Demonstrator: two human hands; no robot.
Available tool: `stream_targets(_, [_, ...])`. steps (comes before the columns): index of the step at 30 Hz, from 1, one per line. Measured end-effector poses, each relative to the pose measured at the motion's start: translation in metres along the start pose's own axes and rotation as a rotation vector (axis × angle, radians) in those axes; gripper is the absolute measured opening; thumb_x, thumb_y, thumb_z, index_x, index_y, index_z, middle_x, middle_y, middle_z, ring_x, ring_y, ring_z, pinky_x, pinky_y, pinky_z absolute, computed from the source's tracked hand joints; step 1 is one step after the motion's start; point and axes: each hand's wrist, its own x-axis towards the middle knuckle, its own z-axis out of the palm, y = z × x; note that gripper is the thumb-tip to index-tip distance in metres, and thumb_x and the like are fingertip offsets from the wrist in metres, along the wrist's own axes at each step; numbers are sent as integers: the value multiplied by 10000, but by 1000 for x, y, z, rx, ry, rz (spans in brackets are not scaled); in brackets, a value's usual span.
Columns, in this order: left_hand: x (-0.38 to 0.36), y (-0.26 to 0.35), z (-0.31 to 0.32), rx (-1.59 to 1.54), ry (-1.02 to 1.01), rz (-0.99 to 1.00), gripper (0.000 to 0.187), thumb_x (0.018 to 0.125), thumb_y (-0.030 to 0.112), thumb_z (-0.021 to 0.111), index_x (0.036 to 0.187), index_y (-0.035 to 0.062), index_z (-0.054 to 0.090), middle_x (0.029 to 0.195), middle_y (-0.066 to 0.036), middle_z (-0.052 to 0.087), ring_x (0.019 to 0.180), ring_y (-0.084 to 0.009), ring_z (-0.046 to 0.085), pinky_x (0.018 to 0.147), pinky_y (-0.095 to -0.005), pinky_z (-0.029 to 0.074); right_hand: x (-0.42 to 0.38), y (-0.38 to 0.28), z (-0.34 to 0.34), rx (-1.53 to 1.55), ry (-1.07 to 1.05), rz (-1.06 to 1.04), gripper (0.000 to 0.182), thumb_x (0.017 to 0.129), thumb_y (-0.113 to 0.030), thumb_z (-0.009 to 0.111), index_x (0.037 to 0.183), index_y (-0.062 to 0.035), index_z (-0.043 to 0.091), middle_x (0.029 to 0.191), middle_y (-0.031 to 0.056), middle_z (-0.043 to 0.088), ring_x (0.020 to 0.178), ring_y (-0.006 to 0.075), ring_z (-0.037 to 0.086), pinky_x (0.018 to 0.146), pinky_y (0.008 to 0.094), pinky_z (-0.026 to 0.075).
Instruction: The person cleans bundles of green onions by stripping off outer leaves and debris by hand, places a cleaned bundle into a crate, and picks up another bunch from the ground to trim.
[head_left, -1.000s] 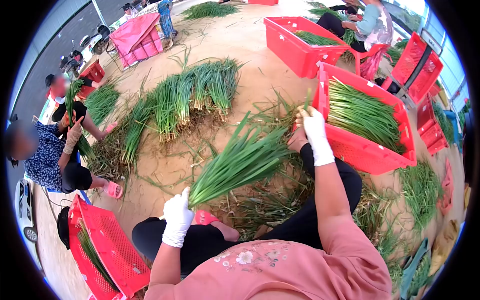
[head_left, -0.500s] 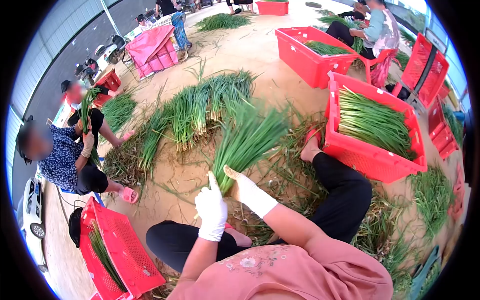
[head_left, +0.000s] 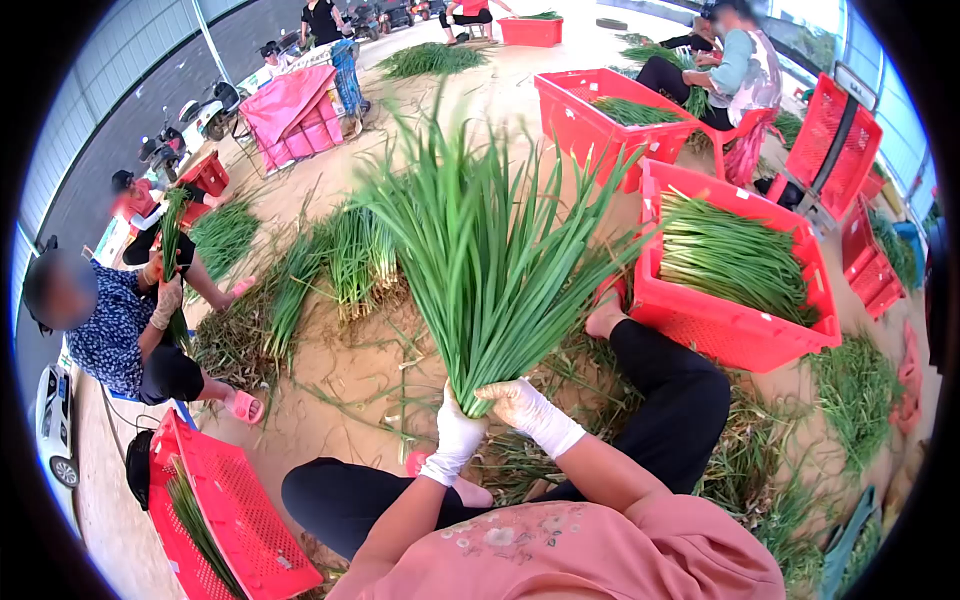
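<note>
A large bunch of garlic chives [head_left: 490,260] stands upright before me, its long green leaves fanned out at the top. My gloved left hand [head_left: 460,432] is closed round the stem end from the left. From the right, my gloved right hand [head_left: 525,408] grips the same stems, fingers wrapped over them; the stem bottoms are mostly hidden by the gloves. Behind the leaves, partly covered, more bundled chives [head_left: 355,265] lie in a row on the ground. To the right, a red crate [head_left: 735,335] holds chives [head_left: 735,260] laid lengthwise.
Loose chive trimmings [head_left: 745,450] litter the ground around my legs. Another red crate [head_left: 240,510] stands at my lower left. A co-worker [head_left: 110,320] sits at the left, holding chives. Farther off are a red crate [head_left: 600,130], a pink-covered cart [head_left: 290,115] and other seated people.
The bunch has swung from leaning right to upright, its leaves spread wider and nearer my view. My left index finger, earlier pointing out, now wraps the stems. Both hands have moved slightly right.
</note>
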Motion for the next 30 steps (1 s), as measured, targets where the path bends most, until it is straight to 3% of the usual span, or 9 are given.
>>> stream_targets(2, [2, 0, -3, -39, 31, -12, 698, 627, 28, 629, 1265, 5, 347, 975, -153, 628, 871, -254, 627, 766, -316, 482, -3, -2, -5, -486, 20, -25, 425, 788, -148, 649, 1162, 10, 523, 1161, 86, 561, 1072, 207, 526, 952, 315, 384])
stream_targets(5, [11, -20, -16, 82, 79, 14, 621, 642, 50, 625, 1214, -21, 393, 906, -161, 640, 800, -264, 639, 716, -323, 491, -39, -54, 27, -1503, -93, 401, 496, 806, -334, 629, 1183, -27, 528, 1138, 117, 577, 1046, 232, 532, 923, 334, 395])
stream_targets(7, [13, -21, -25, 125, 99, 20, 605, 646, 65, 634, 1203, -14, 411, 890, -166, 641, 792, -280, 639, 711, -328, 491, -53, -81, 23, -1613, -255, 349, 430, 838, -332, 590, 1150, -38, 559, 1074, 107, 608, 970, 182, 565, 874, 306, 426])
stream_targets(9, [13, -37, -27, 137, 125, 36, 610, 640, 83, 650, 1201, 10, 422, 879, -169, 641, 783, -297, 638, 708, -340, 492, -64, -124, 37, -1133, -72, 312, 345, 870, -218, 561, 1125, 15, 559, 1021, 80, 622, 924, 146, 574, 831, 267, 446])
stream_targets(11, [9, -44, -30, 159, 144, 33, 626, 633, 108, 669, 1204, 25, 425, 879, -173, 639, 787, -305, 637, 707, -355, 494, -69, -154, 45, -838, 84, -230, 252, 894, -132, 504, 1093, 5, 575, 992, 55, 626, 859, 106, 575, 762, 243, 461])
stream_targets(15, [5, -31, -33, 244, 131, 46, 659, 617, 122, 682, 1214, 26, 419, 886, -171, 634, 790, -305, 631, 709, -357, 492, -38, -192, 41, -955, 330, -607, 224, 904, -67, 473, 1094, 8, 564, 989, 43, 612, 846, 116, 581, 723, 241, 470])
stream_targets(18, [2, -28, -35, 295, 95, -4, 658, 629, 34, 657, 1225, -27, 385, 972, -131, 625, 850, -205, 620, 769, -293, 475, -7, -202, 31, -986, 492, -563, 254, 890, -81, 482, 1119, 11, 544, 998, 73, 609, 802, 110, 594, 681, 234, 482])
stream_targets(22, [-2, -7, -36, 351, 105, 54, 705, 621, 78, 692, 1240, -36, 375, 930, -142, 638, 814, -242, 638, 728, -316, 492, 9, -210, -11, -1023, 721, -396, 351, 840, -170, 577, 1135, 16, 536, 1005, 118, 614, 809, 132, 602, 674, 239, 480])
stream_targets(30, [-4, -13, -39, 402, 58, 87, 682, 626, 34, 647, 1243, -35, 366, 929, -150, 631, 820, -261, 631, 734, -330, 487, 8, -204, -60, -1183, 510, -184, 295, 747, -245, 655, 914, -2, 640, 859, 148, 636, 811, 251, 604, 702, 366, 455])
